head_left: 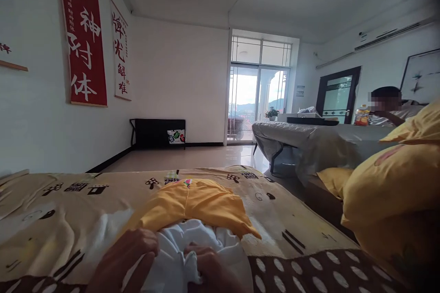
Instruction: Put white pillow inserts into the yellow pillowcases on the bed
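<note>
A yellow pillowcase (192, 201) lies on the patterned blanket in front of me, its open end towards me. A white pillow (168, 249) sits partly inside it, its near part bunched up and sticking out. My left hand (127, 258) is closed at the left edge of the pillowcase opening, its fingers curled beside the white cloth. Just right of it, my right hand (209, 263) is closed on a gathered fold of the white pillow. The far part of the pillow is hidden under the yellow cloth.
The beige and brown blanket (295, 233) spreads under the work. Stuffed yellow pillows (388, 183) are piled at right. Beyond stands a table (357, 132) covered in plastic, with a bottle (361, 115) on it and a person (409, 112) behind. A black folded frame (154, 133) leans against the wall.
</note>
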Demonstrator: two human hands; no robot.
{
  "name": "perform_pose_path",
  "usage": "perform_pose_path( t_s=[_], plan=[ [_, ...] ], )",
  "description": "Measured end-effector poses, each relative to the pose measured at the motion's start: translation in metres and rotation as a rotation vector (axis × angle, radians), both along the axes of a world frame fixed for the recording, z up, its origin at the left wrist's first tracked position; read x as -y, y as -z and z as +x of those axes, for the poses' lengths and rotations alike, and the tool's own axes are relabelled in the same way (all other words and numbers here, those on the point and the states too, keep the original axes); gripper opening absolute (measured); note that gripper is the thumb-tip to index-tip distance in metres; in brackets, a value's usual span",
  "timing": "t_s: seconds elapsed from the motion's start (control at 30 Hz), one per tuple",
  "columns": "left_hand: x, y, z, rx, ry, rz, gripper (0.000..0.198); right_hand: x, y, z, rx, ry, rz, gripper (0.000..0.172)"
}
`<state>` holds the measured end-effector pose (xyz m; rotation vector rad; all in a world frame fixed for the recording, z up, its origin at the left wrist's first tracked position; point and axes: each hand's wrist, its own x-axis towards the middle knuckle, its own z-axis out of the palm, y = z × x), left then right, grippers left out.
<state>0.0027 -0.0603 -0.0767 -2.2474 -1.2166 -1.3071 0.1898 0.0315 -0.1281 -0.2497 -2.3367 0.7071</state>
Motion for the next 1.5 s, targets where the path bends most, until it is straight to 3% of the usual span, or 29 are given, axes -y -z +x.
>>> perform_pose_path(
  t_s=[0.1, 0.17, 0.33, 0.5, 0.63, 0.77, 1.0, 1.5],
  plan=[
    [-0.018, 0.01, -0.005, -0.081, 0.09, -0.382, 0.021, 0.006, -0.019, 0.017, -0.033, 0.063, 0.02, 0.026],
    [-0.03, 0.016, 0.0, -0.137, 0.117, -0.507, 0.025, 0.015, -0.031, 0.028, 0.01, 0.121, 0.033, 0.012],
    [-0.044, 0.03, 0.009, -0.171, 0.02, -0.308, 0.031, 0.024, -0.043, 0.043, -0.03, 0.28, 0.025, 0.011],
    [-0.051, 0.044, 0.001, -0.163, -0.007, -0.172, 0.038, 0.014, -0.037, 0.047, -0.208, 0.282, -0.049, 0.014],
    [-0.054, 0.051, -0.002, -0.174, -0.019, -0.097, 0.04, 0.012, -0.04, 0.049, -0.214, 0.289, -0.115, 0.011],
    [-0.05, 0.038, 0.005, -0.273, -0.054, -0.066, 0.039, 0.016, -0.045, 0.049, -0.171, 0.289, -0.104, 0.013],
    [-0.034, 0.009, 0.023, -0.275, -0.038, 0.013, 0.03, 0.016, -0.04, 0.048, -0.135, 0.297, -0.07, 0.017],
    [-0.036, 0.016, 0.019, -0.309, -0.023, 0.008, 0.031, 0.018, -0.046, 0.048, -0.111, 0.304, -0.113, 0.021]
  ],
)
